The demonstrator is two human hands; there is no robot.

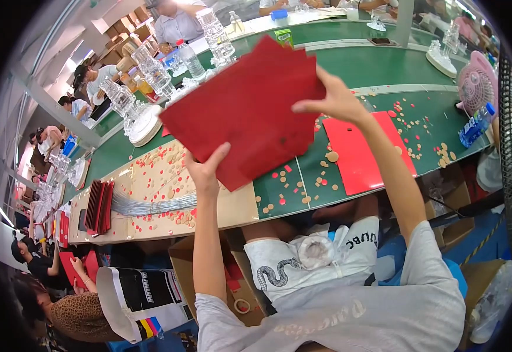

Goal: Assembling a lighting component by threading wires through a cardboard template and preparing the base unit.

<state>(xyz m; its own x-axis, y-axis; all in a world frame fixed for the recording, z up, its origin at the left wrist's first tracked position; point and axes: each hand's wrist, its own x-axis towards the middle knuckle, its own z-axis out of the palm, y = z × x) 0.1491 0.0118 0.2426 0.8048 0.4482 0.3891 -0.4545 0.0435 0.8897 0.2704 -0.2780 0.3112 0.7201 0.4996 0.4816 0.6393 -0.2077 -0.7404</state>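
Observation:
Between my two hands, raised over the workbench, is a fanned stack of red card sheets [244, 111]. My left hand [206, 167] grips its lower left edge, thumb on the front face. At the right edge my right hand [333, 100] holds the stack, with the fingers partly hidden behind it. Below my right forearm a red sheet [364, 158] lies flat on the green bench top. To the left, a bundle of thin silvery wires [156, 204] rests on a brown board [232, 208], beside a row of upright dark red folded pieces [99, 208].
Small red and tan discs [405, 120] are scattered over bench and board. Clear stacked parts on round white bases [144, 126] line the far side. A pink fan [477, 82] and blue-labelled bottle [477, 124] stand at right. A co-worker in leopard print [83, 311] sits at lower left.

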